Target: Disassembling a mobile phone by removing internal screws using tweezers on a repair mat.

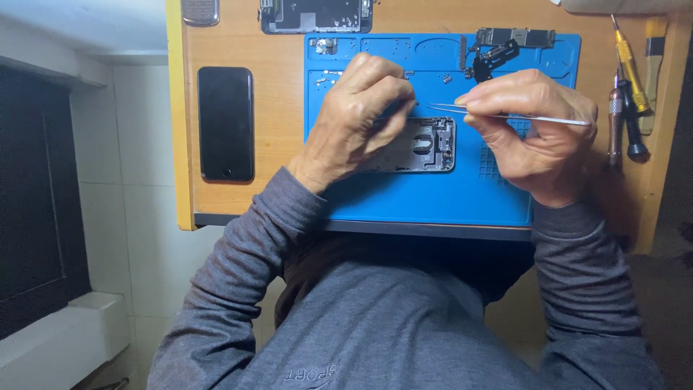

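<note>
Left hand: fingers curled, resting on the open phone
Right hand: pinching tweezers, tips pointing left
Open phone: on the blue mat, mid bench
Black phone: left of mat

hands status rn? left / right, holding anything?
Left hand: fingers curled, resting on the opened phone housing; whether it pinches anything cannot be told.
Right hand: closed, pinching metal tweezers.

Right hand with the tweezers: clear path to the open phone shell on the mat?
Probably yes. The right hand holds the tweezers just above the phone shell; its right end is uncovered, while the left hand covers the rest.
</note>
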